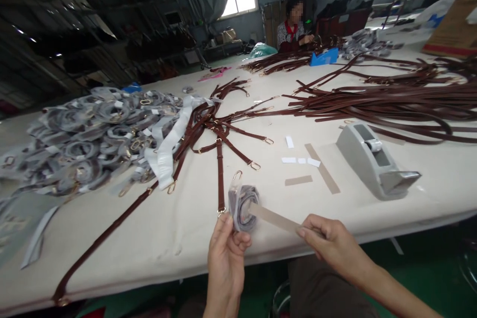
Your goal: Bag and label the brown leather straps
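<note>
Held up at the table's front edge is a rolled strap (244, 208) wrapped in a greyish see-through sheet, with a gold clasp at its top. My left hand (228, 246) grips it from below and the left side. A flat grey-brown strip (278, 218) reaches from the roll's middle to my right hand (328, 238), which pinches its far end between thumb and fingers. Whether the strip is stuck to the roll I cannot tell. Just behind my left hand, a brown strap (220, 174) with a gold ring end lies on the table.
A large heap of wrapped strap rolls (89, 134) fills the left. A grey tape dispenser (372, 161) stands right, beside loose strips (322, 169) and small white labels (298, 160). Long brown straps (372, 104) lie behind. Across the table sits a co-worker (292, 27) near a blue box (324, 57).
</note>
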`<state>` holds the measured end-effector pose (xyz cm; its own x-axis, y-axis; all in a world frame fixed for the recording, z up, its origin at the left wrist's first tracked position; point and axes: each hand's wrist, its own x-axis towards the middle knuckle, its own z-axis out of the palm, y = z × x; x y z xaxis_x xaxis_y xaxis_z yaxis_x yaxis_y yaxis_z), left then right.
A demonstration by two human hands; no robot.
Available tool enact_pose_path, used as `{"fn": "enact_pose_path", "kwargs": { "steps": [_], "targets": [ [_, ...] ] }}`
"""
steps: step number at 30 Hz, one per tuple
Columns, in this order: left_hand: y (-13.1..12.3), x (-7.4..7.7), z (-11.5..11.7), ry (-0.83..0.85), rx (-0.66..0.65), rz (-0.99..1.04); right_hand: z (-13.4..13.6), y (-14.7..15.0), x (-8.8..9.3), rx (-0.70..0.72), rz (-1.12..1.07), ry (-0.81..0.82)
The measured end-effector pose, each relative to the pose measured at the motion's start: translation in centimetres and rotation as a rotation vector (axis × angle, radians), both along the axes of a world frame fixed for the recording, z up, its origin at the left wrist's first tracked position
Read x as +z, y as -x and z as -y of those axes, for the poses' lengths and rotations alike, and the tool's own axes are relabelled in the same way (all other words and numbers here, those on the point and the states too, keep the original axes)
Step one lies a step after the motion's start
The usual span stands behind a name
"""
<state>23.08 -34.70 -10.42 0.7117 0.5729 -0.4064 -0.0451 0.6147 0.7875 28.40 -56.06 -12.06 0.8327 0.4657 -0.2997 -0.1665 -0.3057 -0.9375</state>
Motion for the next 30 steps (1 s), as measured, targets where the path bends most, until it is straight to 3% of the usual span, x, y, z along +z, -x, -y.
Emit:
{"fn": "enact_pose_path", "kwargs": {
  "steps": [4, 7, 12, 16, 22, 30],
  "targets": [
    [-0.2, 0.2, 1.0, -0.111, -0.044, -0.002, -1.5, -0.2, -0.1, -0.007, 0.059, -0.002],
    [0.0, 0.0, 2.0, -0.237, -0.087, -0.034, -3.3, -0.7, -0.1, -0.066, -0.023, -0.206],
    [0.5, -0.6, 3.2, -0.358, -0.312, -0.067, -6.4, -0.8, -0.5, -0.058, -0.303, -0.514],
    [0.8, -0.2, 3.1, -0.345, -0.285, -0.084, -7.2, -0.2, -1.2, -0.044, -0.442, -0.646],
    [1.0, -0.2, 2.2, -0.299, -0.503, -0.14, -6.7, -0.1, -1.3, -0.049, -0.39, -0.606],
    [0.9, -0.5, 1.1, -0.425, -0.497, -0.077, -5.0, -0.3, -0.8, -0.008, -0.328, -0.508]
  ]
}}
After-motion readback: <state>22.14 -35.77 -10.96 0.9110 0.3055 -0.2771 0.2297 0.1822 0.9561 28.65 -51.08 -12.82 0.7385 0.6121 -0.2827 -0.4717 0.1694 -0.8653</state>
